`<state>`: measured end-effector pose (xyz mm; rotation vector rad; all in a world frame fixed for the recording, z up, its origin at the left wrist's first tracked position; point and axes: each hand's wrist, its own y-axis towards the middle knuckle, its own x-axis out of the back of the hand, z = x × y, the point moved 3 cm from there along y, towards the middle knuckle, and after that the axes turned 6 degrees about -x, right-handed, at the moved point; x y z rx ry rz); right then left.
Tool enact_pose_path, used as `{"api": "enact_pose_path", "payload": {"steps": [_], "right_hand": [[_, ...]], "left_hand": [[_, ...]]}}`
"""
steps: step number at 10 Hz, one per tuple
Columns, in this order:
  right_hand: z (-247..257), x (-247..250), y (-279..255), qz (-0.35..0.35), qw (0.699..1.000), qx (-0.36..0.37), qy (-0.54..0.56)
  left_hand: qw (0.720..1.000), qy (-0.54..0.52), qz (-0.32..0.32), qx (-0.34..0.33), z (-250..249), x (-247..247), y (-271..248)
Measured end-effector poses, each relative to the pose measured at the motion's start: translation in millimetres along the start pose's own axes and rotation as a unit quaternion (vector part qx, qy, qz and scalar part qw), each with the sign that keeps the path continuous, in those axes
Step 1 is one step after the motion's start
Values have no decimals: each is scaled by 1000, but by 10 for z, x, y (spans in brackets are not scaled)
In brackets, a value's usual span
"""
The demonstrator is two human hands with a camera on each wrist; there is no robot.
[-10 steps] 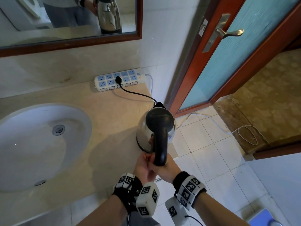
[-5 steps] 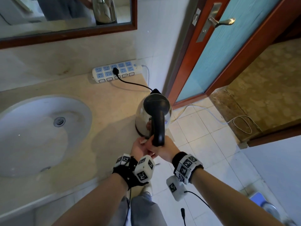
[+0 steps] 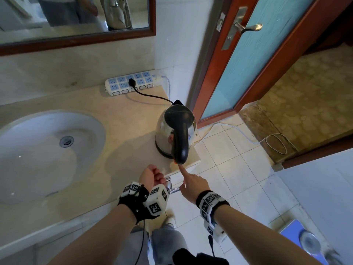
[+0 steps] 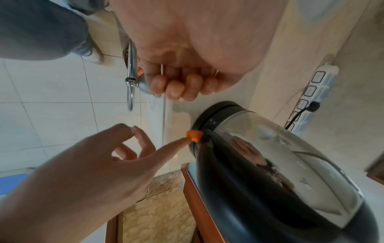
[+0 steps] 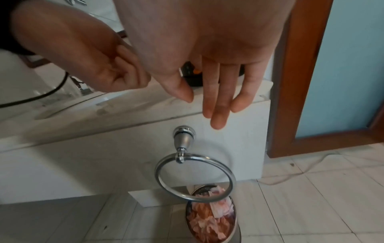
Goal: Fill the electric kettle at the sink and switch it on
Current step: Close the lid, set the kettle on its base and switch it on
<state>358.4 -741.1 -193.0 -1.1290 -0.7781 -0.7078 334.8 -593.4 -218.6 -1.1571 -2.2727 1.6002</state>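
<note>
The steel electric kettle (image 3: 172, 129) with a black lid and handle (image 3: 180, 146) stands on its base near the counter's right front corner. Its cord runs to the power strip (image 3: 133, 84). My right hand (image 3: 191, 183) is in front of the kettle. Its straight index fingertip (image 4: 182, 141) touches the orange switch (image 4: 194, 135) at the handle's foot, and the other fingers hang relaxed (image 5: 216, 105). My left hand (image 3: 152, 175) hovers over the counter edge left of the kettle, curled into a fist (image 4: 180, 85) and holding nothing. The white sink basin (image 3: 89, 127) lies at the left.
The beige countertop (image 3: 124, 131) ends just right of the kettle. A chrome towel ring (image 5: 194, 177) hangs on the counter front, with a full waste bin (image 5: 212, 218) below it. The wooden door (image 3: 248, 64) stands at right. A white cable (image 3: 275, 144) trails across the floor tiles.
Both hands have let go of the kettle's handle and drawn back. The right index finger now reaches the orange switch, and the left hand has curled into a fist.
</note>
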Motion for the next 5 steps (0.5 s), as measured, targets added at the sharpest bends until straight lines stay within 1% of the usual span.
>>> {"api": "enact_pose_path", "payload": {"steps": [1, 2, 3, 4, 5], "right_hand": [[22, -44, -7, 1, 1000, -27, -12], [31, -92, 7, -2, 999, -28, -36], [67, -99, 11, 20, 997, -28, -70], [97, -85, 16, 31, 997, -28, -63], [99, -19, -49, 9, 1000, -29, 1]], "left_hand": [[1000, 3, 1, 2, 27, 128, 40], [1000, 12, -7, -16, 44, 272, 137], [1000, 7, -9, -22, 68, 326, 173], [1000, -1, -3, -21, 98, 310, 179], [1000, 0, -2, -29, 101, 279, 162]]}}
